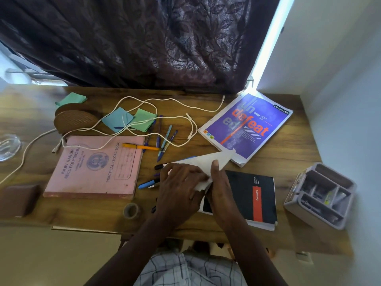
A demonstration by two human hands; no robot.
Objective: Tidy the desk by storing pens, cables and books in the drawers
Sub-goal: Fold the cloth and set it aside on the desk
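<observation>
L hand (181,188) flat, pressing paper (206,159); R hand (218,182) pinches its edge. Paper's light, floppy, prob. tears easily; grip at fold.

Wood-grain desk (274,162); glossy purple notebook (247,126); matt pink record book (94,168)

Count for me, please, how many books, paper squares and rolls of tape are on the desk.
Books: 3, pink, purple, black
Paper squares: 3, teal, blue, green
Rolls of tape: 1
Total: 7
</observation>
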